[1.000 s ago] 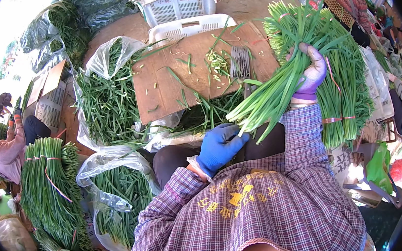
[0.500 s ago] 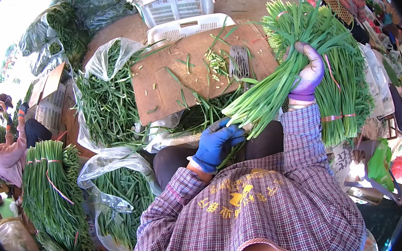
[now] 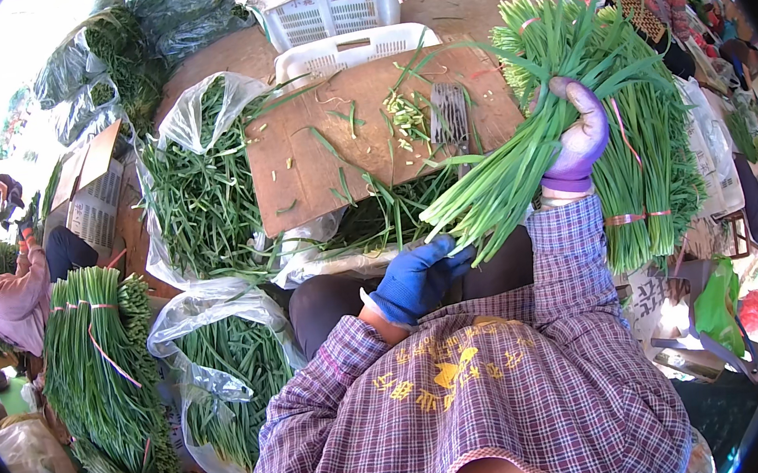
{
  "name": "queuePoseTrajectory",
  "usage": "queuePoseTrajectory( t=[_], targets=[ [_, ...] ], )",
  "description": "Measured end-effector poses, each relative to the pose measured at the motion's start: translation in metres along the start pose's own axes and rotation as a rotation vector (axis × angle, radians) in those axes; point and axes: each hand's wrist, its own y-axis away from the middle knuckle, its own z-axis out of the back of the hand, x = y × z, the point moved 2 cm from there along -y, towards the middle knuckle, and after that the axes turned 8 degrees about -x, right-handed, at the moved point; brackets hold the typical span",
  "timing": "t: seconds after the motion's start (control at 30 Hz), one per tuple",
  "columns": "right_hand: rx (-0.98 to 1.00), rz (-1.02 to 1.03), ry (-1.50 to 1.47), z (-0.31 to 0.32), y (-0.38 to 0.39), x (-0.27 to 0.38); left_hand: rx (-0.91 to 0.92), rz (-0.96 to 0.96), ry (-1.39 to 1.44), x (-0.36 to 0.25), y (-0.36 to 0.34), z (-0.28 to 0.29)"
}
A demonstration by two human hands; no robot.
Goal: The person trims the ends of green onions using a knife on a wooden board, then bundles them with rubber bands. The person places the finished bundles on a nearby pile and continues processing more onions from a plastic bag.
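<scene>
My right hand (image 3: 581, 137), in a purple and white glove, is closed around a loose bunch of garlic chives (image 3: 506, 183). The bunch is tilted, with pale cut ends toward lower left and leafy tips toward upper right. My left hand (image 3: 419, 279), in a blue glove, is curled just below the cut ends, touching or nearly touching them. What its fingers hold, if anything, is hidden. In front lies a brown board (image 3: 340, 138) with chopped stem bits (image 3: 404, 114) and a flat, slotted metal tool (image 3: 448, 116).
Tied chive bundles (image 3: 639, 179) are stacked at right; another large stack (image 3: 99, 362) stands at left. Plastic bags (image 3: 205, 186) of loose greens flank the board. White crates (image 3: 335, 15) stand beyond it. A co-worker (image 3: 17, 296) sits at far left.
My left hand has shifted slightly to the right and its fingers have curled further under the stem ends. The right hand keeps its grip on the chives, almost unmoved.
</scene>
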Motion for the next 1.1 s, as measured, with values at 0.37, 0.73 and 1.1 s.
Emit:
queuePoseTrajectory(
  t=[0.37, 0.73, 1.1],
  targets=[
    [0.121, 0.087, 0.049, 0.011, -0.002, -0.006, 0.042, 0.013, 0.093, 0.001, 0.012, -0.018],
    [0.241, 0.215, 0.111, 0.001, 0.005, -0.003, 0.122, -0.122, -0.231, -0.004, 0.016, -0.029],
    [0.320, 0.491, 0.326, -0.016, 0.017, 0.000, 0.086, -0.111, -0.052, 0.002, -0.003, -0.006]
  ],
)
